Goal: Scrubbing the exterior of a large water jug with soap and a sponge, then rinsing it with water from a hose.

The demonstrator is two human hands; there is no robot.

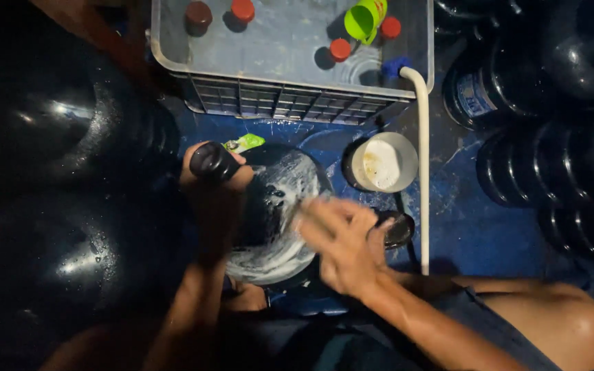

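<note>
A large dark water jug [273,213] lies tilted in front of me, its rounded side covered in white soap foam. My left hand [211,182] grips the jug's neck just under its dark mouth [213,162]. My right hand [342,240] is pressed flat against the foamy side, blurred with motion; whether it holds a cloth or sponge I cannot tell. My bare knee [572,319] shows at the lower right.
A grey plastic crate [290,96] of water with several red caps and a green cup [364,19] stands ahead. A white hose [423,158] runs down from it. A white cup [383,163] sits on the blue floor. Dark jugs crowd both sides.
</note>
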